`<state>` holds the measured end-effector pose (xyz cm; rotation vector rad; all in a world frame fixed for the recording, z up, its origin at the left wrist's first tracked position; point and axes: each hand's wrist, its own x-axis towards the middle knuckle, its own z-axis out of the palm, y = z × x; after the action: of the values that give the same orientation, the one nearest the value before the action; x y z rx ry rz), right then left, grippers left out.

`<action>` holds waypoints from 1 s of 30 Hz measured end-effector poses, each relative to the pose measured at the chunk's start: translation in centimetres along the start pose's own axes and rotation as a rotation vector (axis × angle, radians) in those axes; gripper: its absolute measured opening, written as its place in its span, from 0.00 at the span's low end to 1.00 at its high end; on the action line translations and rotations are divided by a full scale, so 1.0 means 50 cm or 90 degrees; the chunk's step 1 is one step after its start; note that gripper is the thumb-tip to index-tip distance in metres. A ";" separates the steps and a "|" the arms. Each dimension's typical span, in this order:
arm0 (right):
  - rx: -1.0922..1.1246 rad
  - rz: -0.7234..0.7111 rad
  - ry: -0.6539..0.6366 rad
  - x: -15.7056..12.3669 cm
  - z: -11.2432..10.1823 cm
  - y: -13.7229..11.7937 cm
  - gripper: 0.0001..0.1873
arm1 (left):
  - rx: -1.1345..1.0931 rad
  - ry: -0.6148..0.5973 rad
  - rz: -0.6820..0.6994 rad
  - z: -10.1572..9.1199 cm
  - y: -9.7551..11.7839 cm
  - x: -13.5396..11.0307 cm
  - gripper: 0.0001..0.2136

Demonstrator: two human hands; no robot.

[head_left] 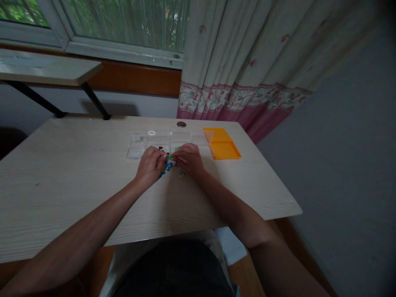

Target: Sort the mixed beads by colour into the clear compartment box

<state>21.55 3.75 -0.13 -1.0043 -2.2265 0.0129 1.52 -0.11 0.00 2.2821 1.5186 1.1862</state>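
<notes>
My left hand (150, 163) and my right hand (189, 159) meet over the middle of the pale wooden table (77, 181), fingers curled together. Between the fingertips shows a small green piece (170, 157); both hands seem to pinch it. Under and between the hands lies a little heap of small blue, yellow and green pieces (168, 168). Just beyond the hands stands a clear plastic compartment box (145, 142) with a few dark and green bits in its near cells.
An orange lid (221, 143) lies open to the right of the clear box. A cable hole (181, 124) sits at the table's far edge. Behind are a curtain (247, 74), a window and a second table top (46, 70) at left.
</notes>
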 end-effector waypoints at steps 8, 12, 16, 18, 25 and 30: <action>-0.113 0.241 0.152 -0.006 0.013 0.043 0.10 | 0.031 -0.014 0.029 0.008 -0.004 -0.005 0.14; -0.122 0.250 0.147 -0.006 0.019 0.045 0.10 | 0.056 -0.030 0.040 0.006 0.001 -0.007 0.14; -0.148 0.253 0.129 -0.005 0.018 0.044 0.12 | 0.078 -0.044 0.060 0.006 0.002 -0.007 0.13; -0.158 0.255 0.128 -0.005 0.018 0.046 0.13 | 0.086 -0.044 0.079 0.007 0.002 -0.010 0.13; -0.139 0.254 0.178 -0.003 0.021 0.044 0.12 | 0.158 -0.120 0.189 -0.009 0.026 -0.031 0.12; -0.123 0.249 0.188 -0.003 0.021 0.042 0.12 | 0.180 -0.180 0.247 -0.007 0.052 -0.015 0.11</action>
<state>22.40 5.38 -1.61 -1.4339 -1.7628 -0.1683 3.00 -2.08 1.19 2.8819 1.2414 0.7029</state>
